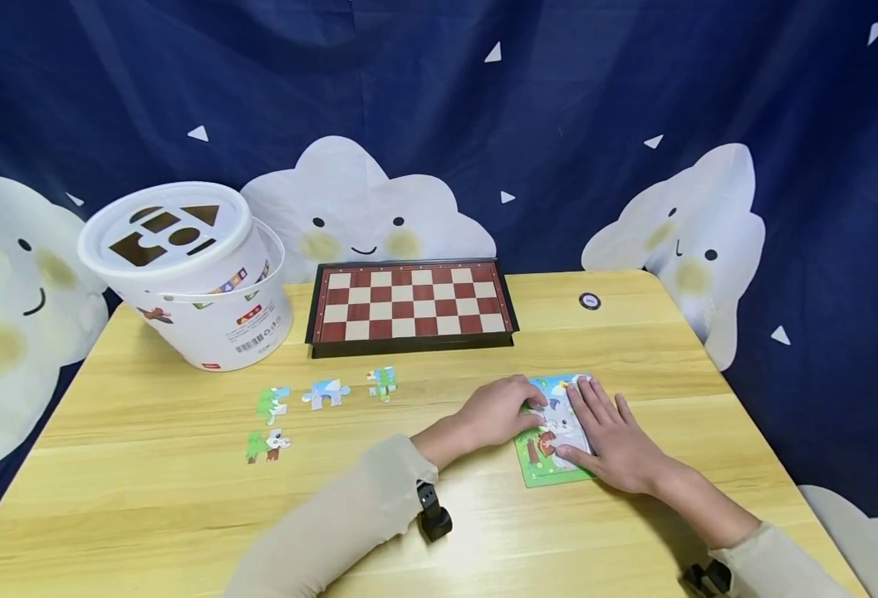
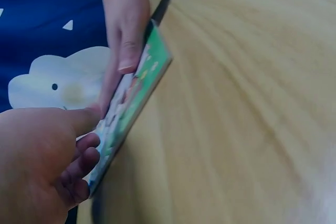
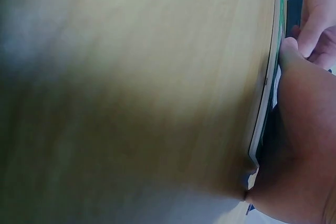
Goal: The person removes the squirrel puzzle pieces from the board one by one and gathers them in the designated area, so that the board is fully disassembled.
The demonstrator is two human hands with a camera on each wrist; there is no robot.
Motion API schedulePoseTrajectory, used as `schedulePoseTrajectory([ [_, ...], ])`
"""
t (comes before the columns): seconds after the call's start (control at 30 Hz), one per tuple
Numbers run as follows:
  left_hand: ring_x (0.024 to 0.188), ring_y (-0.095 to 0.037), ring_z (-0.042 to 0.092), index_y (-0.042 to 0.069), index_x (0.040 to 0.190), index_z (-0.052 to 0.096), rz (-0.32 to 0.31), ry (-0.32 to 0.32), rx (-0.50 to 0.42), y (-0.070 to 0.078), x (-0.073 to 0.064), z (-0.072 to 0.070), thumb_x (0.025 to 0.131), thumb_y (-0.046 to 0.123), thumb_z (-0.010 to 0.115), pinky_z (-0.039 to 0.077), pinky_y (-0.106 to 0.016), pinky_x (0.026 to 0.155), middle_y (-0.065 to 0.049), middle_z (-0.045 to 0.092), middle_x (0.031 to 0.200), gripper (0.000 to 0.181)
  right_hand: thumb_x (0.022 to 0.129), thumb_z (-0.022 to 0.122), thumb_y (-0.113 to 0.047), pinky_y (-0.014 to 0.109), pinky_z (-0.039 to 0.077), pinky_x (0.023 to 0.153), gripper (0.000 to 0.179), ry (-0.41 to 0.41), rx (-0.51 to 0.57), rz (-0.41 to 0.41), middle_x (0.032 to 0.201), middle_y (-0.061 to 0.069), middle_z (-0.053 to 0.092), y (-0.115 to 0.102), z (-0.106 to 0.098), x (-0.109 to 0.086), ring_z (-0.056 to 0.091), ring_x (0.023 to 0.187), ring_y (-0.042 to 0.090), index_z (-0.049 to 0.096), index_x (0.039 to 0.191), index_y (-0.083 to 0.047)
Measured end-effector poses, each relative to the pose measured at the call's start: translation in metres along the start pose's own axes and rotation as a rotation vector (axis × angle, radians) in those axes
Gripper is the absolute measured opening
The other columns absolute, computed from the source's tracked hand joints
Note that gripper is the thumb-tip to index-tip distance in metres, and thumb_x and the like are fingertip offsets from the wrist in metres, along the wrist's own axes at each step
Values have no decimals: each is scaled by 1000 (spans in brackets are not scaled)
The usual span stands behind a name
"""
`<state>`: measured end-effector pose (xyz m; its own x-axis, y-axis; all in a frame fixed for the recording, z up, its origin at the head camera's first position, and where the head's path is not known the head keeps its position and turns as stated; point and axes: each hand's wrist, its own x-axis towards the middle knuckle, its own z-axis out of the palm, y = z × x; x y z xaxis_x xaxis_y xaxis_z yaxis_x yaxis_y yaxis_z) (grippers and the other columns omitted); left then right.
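Observation:
A jigsaw puzzle board [image 1: 551, 477] with a green and blue border and a pale cartoon animal lies on the table's right half. My left hand [image 1: 492, 411] is at its left edge, fingers bent, thumb and fingertips touching the puzzle. In the left wrist view, the left hand [image 2: 39, 156] has its lower fingers curled beside the board [image 2: 131, 111]; whether a piece is between them is hidden. Flat across the board's right side rests my right hand [image 1: 625, 448], its fingers straight. The right wrist view shows the right hand [image 3: 310, 124] against the board's edge.
Several loose puzzle pieces [image 1: 326, 393] lie left of the hands. Behind them are a red-and-white checkered board [image 1: 412, 303] in a black frame and a white lidded bucket [image 1: 222, 332]. A small dark round disc [image 1: 590, 301] lies at the back right of the wooden table [image 1: 147, 507].

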<state>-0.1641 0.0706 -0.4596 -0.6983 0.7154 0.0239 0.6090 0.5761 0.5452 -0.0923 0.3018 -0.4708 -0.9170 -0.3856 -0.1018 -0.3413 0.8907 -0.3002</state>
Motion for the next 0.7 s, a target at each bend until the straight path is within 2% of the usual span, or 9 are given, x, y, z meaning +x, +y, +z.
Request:
schedulePoseTrajectory([
  [0.2,88,-5,59,17,109,75,-62,53,32,4,6,13,93,33,77,49,-19,79,6,63,99,23,101,56,-54,68,7,117,91,-22,-15,15,167,25,7,-1,-3,1,2,154,42,15,161,2],
  [0.4,82,-6,58,18,100,75,-109,130,65,10,7,20,91,33,79,48,-20,69,7,61,92,18,100,57,-54,69,6,117,91,21,9,-16,166,27,11,-1,-1,1,4,154,42,17,160,2],
  [0.57,88,-9,60,18,99,76,-138,145,102,15,9,24,92,32,78,50,-24,76,6,66,94,16,99,58,-53,66,3,118,91,66,23,-39,166,28,12,4,6,0,3,154,40,17,161,0],
  [0.7,94,-10,61,17,101,77,-159,129,126,20,10,23,94,32,75,50,-26,85,5,67,97,16,100,55,-56,59,-4,121,92,56,-1,-34,167,25,9,10,10,0,0,155,37,13,162,-3],
])
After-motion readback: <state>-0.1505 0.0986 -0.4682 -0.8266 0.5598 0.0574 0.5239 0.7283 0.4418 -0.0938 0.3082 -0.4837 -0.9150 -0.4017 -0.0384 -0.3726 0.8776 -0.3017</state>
